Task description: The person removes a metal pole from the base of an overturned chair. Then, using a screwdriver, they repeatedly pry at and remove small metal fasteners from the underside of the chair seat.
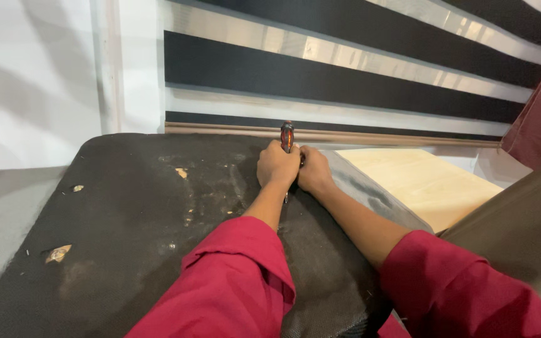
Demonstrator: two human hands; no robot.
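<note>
Screwdriver with a red-and-black striped plastic handle (287, 135) is what I've got in both hands here, out near the far edge of the dark mesh-fabric panel (133, 219) I'm leaning over. My left hand (277, 165) is curled tight into a fist around the handle, fingers (272, 161) fully wrapped, no gap at all. My right hand (314, 170) is pressed up against it from the other side, fingers folded in close too, but I honestly can't tell whether it's gripping the shaft or just bracing against the left one, since the knuckles hide it.

The tool stands pretty much upright from my view: handle end pokes up above my fists toward the wall, and a thin bit of the shaft peeks out below the left hand, pointing down into the fabric. So the long axis runs nearly straight up and down in frame. The tip itself is hidden.

Around it: scuffs and a few torn tan patches (58, 253) on the fabric, black-and-white striped blinds (345, 75) behind, a pale wooden board (421, 181) to the right, my red sleeves (233, 281) in front.
</note>
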